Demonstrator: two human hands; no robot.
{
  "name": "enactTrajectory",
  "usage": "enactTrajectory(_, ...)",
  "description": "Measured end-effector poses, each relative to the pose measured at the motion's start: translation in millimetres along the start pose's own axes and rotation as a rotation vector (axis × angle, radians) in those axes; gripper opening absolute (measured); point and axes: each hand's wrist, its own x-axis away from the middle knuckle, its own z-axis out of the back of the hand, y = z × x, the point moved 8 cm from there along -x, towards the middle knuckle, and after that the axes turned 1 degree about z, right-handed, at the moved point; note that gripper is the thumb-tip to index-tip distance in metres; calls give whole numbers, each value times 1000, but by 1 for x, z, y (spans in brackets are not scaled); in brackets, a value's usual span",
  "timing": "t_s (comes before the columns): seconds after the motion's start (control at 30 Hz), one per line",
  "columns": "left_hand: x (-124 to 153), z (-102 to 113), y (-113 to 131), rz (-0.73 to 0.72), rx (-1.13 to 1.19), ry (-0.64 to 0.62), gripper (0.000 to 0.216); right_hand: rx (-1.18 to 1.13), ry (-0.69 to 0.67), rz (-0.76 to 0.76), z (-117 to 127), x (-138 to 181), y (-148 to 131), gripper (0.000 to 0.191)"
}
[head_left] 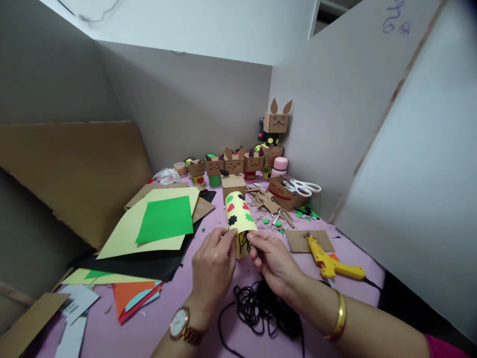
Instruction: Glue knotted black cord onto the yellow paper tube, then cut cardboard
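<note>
A yellow paper tube (238,206) with green, black and red cut-out shapes lies with its near open end toward me. At its far end sits a small cardboard box (233,183). My left hand (216,253) pinches the left edge of the tube's near rim. With thumb and fingers closed, my right hand (274,258) is at the right side of that opening, where short black strands (243,242) hang out; whether it grips the strands or the rim is partly hidden. Below my hands lies a tangled heap of black yarn (266,311).
At right, a yellow glue gun (328,258) rests by a cardboard piece (298,240). Behind are a box (285,194) with white scissors (305,187) and cardboard scraps (268,201). Green paper (166,219) and other sheets lie left. Several cardboard-headed figures (234,161) line the back.
</note>
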Motion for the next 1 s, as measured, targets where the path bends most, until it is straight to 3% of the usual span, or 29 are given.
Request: enactTrajectory(1.0,1,1,2,-9,-20,-5,17,-28,-52,-41,3,3,0,26)
